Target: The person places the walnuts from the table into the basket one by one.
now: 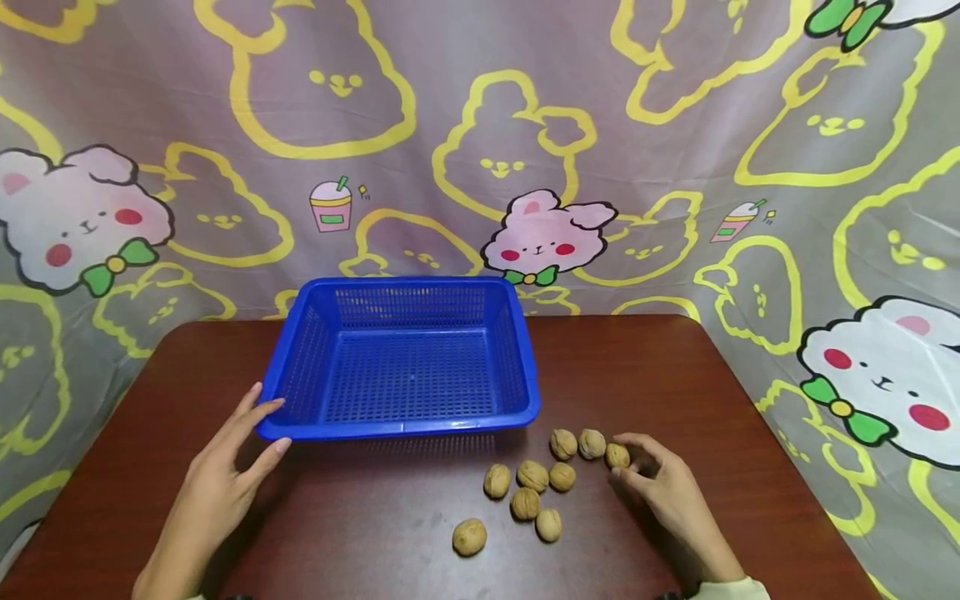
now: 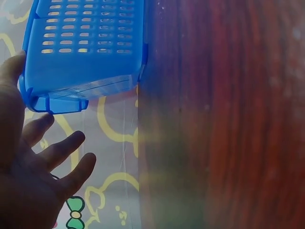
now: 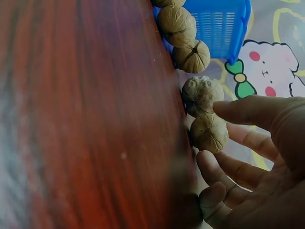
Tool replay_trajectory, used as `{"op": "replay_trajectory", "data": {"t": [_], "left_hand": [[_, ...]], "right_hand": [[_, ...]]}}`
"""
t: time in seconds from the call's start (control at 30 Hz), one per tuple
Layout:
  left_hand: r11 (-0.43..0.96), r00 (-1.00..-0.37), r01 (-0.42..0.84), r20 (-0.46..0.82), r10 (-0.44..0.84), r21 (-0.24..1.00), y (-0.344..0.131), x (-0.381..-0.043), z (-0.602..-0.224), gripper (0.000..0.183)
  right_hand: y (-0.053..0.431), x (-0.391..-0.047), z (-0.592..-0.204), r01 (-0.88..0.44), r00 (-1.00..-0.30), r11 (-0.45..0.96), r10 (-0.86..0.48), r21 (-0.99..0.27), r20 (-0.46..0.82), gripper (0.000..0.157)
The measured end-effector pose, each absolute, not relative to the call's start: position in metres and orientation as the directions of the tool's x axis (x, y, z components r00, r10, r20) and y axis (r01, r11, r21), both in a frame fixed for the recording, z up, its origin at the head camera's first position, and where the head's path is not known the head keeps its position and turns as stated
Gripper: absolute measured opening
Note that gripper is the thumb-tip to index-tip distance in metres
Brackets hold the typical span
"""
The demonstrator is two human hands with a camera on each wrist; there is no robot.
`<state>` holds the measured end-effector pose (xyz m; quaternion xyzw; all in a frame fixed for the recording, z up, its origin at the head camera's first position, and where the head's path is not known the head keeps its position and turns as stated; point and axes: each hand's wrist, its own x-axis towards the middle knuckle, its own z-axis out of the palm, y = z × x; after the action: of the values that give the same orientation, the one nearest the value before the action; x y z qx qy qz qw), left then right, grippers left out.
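Brown tabletop [image 1: 637, 358] | your left hand [image 1: 216, 485], fingers spread, touches the blue basket [image 1: 397, 430] | look, your right hand [image 1: 670, 487] pinches the end walnut [image 1: 617, 456]

Basket [image 1: 405, 429] behind 9 walnuts [image 1: 533, 476]

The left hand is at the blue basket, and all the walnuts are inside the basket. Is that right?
Not quite. The walnuts aren't inside the blue basket; the head view shows them outside it, on the brown table. The left hand is indeed at the basket.
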<state>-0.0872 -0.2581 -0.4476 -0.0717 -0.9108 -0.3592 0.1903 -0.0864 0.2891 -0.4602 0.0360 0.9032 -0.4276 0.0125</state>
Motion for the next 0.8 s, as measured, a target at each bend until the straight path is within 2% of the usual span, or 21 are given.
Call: {"op": "replay_trajectory", "data": {"t": [0.17, 0.47, 0.8], "left_hand": [[0.720, -0.907, 0.280, 0.421, -0.018, 0.635, -0.2574, -0.0865, -0.4471, 0.047], [0.734, -0.923, 0.246, 0.385, -0.023, 0.633, -0.2575, -0.0842, -0.4505, 0.046], [0.729, -0.935, 0.224, 0.354, -0.028, 0.647, -0.2573, -0.0840, -0.4470, 0.048]], "right_hand": [[0.2870, -0.0875, -0.4621, 0.074, -0.997, 0.620, 0.057, -0.781, -0.050, 0.043], [0.2854, -0.0870, -0.4684, 0.106, -0.994, 0.623, 0.080, -0.775, -0.071, 0.041], [0.2845, -0.0907, -0.4666, 0.062, -0.997, 0.651, 0.083, -0.756, -0.011, 0.039]]}}
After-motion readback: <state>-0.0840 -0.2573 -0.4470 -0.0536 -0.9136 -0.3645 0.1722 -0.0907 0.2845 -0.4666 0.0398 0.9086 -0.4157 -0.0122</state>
